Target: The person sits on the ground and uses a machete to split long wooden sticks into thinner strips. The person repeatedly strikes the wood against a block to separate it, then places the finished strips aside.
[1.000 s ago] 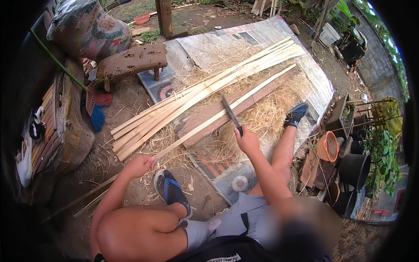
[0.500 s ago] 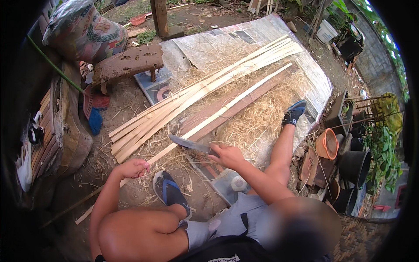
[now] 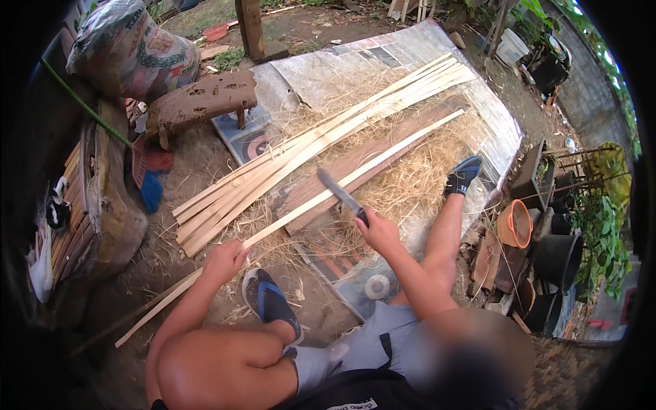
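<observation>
My left hand is closed around a long pale wooden strip, probably bamboo, which runs from the lower left up to the far right. Much of that strip lies along a brown plank. In my right hand is a large knife, gripped by its dark handle. Its blade points up and left and crosses over the strip at the plank's near half; whether it touches the strip I cannot tell. Beyond the plank a bundle of similar strips lies fanned out at its near end.
Curly shavings cover much of a printed sheet on the ground. My shoes rest either side of the plank. At left are a low brown bench, a full sack and a blue-red broom. An orange pot stands right.
My right hand has moved right and up with the knife, whose blade now lies farther along the strip. My left hand has shifted slightly up and right, with the strip moving a little that way.
</observation>
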A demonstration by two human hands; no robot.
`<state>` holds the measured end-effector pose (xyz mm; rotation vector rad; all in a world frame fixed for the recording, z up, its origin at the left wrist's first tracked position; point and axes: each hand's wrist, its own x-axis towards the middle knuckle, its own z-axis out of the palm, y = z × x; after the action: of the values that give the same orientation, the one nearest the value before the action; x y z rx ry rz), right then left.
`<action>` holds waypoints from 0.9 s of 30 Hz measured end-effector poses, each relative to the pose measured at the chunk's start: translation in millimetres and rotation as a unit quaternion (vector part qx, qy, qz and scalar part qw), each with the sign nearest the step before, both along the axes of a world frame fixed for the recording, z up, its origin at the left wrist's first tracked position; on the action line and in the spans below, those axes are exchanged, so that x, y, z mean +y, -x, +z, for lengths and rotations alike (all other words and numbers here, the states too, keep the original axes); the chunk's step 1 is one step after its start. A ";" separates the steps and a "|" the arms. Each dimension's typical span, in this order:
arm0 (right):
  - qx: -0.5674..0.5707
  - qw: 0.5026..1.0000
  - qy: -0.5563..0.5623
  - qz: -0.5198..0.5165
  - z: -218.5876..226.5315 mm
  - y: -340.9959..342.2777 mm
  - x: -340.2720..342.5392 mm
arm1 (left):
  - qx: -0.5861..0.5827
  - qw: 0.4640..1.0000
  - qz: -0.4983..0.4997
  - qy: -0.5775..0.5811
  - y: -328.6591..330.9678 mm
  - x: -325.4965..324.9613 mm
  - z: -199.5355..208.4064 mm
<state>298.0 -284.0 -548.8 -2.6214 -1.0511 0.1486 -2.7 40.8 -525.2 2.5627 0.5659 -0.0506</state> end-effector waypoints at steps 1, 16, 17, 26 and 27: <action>-0.001 0.994 0.022 -0.109 -7.4 -40.4 -18.0 | 0.024 1.000 -0.007 -0.011 -3.6 1.7 1.9; 0.100 0.993 0.040 -0.056 10.9 20.5 33.0 | 0.134 0.928 0.024 0.348 -12.8 20.6 -4.3; 0.075 0.996 0.043 0.035 8.8 41.1 32.8 | 0.142 0.917 0.034 0.372 -13.0 18.9 -3.5; 0.022 0.988 0.037 -0.151 0.6 -38.7 2.5 | 0.214 0.847 0.088 0.479 18.9 44.4 -3.7; 0.039 0.991 0.042 -0.120 3.5 -26.9 9.5 | 0.192 0.871 0.074 0.447 16.7 39.2 -5.8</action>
<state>324.9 -274.5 -545.3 -2.7679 -0.7104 0.2425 -19.4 80.0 -531.0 1.5932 0.6764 -0.6286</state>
